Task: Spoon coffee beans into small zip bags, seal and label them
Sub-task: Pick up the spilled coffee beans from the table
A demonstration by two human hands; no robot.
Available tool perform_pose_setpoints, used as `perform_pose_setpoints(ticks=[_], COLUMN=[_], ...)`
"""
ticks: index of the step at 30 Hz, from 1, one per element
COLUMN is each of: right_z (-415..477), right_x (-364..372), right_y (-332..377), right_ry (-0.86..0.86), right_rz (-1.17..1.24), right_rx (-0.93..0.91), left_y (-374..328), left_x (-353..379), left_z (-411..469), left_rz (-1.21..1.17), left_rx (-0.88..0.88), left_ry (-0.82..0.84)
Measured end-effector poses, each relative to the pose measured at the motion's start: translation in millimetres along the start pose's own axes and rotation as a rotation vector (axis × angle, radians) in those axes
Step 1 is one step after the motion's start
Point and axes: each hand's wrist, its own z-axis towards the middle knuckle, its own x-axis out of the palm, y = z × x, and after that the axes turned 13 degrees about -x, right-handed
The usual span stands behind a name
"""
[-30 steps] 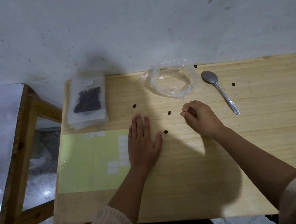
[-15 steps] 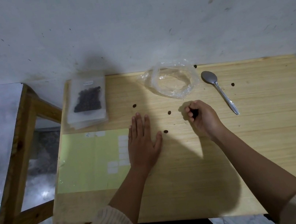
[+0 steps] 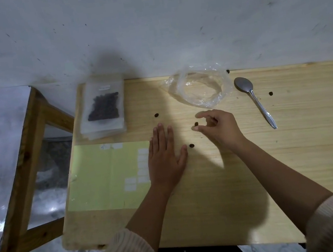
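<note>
My left hand (image 3: 164,160) lies flat, palm down, on the wooden table (image 3: 294,150), its edge over the yellow label sheet (image 3: 104,176). My right hand (image 3: 220,128) hovers at mid-table with curled fingers. Its thumb and forefinger close round a loose coffee bean (image 3: 196,124). Other stray beans lie near my left thumb (image 3: 191,145), further back (image 3: 156,115) and right of the spoon (image 3: 271,93). A filled zip bag of beans (image 3: 104,109) tops a stack of bags at the back left. The crumpled clear bag (image 3: 200,89) and metal spoon (image 3: 253,100) lie behind my right hand.
The table stands against a white wall (image 3: 145,21). A wooden-framed stool or bench (image 3: 23,168) stands to the left over a marble floor. One more bean (image 3: 227,71) sits at the table's back edge.
My right hand has moved left from where it picked up a bean, and its thumb and forefinger have come round another bean. My left hand has stayed flat.
</note>
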Motion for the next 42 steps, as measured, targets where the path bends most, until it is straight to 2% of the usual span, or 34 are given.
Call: perform_pose_setpoints(ticks=[3, 11, 15, 17, 22, 25, 27, 29, 31, 34, 39, 42], right_z=[5.1, 2.1, -2.5, -7.0, -27.4, -39.9, -46.6, -50.9, -54.9, -56.2, -53.8, -54.1], right_x=[2.6, 5.3, 7.1, 7.1, 13.2, 18.2, 19.0, 19.8, 20.3, 24.1, 39.2, 43.8], right_y=[-6.8, -7.5, 2.2, 13.9, 25.6, 27.8, 30.3, 31.8, 29.6, 26.6, 19.7, 20.6], right_ry=[0.022, 0.033, 0.064, 0.027, -0.148, -0.275, -0.31, -0.278, -0.195, -0.127, -0.116, -0.127], right_rz=[-0.1, -0.054, -0.105, -0.085, 0.188, 0.614, 0.779, 0.623, 0.299, 0.048, -0.095, -0.081], right_rx=[-0.09, -0.16, -0.106, -0.037, 0.19, 0.285, 0.33, 0.344, 0.262, 0.137, 0.036, 0.032], left_y=[1.4, 2.4, 3.4, 3.7, 3.0, 5.8, 11.5, 19.3, 30.4, 51.5, 78.1, 81.5], left_x=[1.0, 1.1, 0.8, 1.8, -0.7, -6.9, -12.7, -18.2, -22.0, -25.8, -27.2, -26.3], left_z=[0.9, 2.0, 2.0, 2.1, 3.4, 4.9, 6.9, 9.0, 11.3, 15.4, 22.8, 21.5], left_rz=[0.009, 0.023, 0.01, -0.003, -0.083, -0.144, -0.154, -0.148, -0.145, -0.118, -0.064, -0.075], left_rx=[0.005, 0.021, 0.032, 0.036, 0.045, 0.083, 0.134, 0.176, 0.182, 0.138, 0.175, 0.2], left_ry=[0.001, 0.005, 0.007, 0.007, 0.029, 0.07, 0.065, 0.028, -0.014, -0.008, 0.013, 0.002])
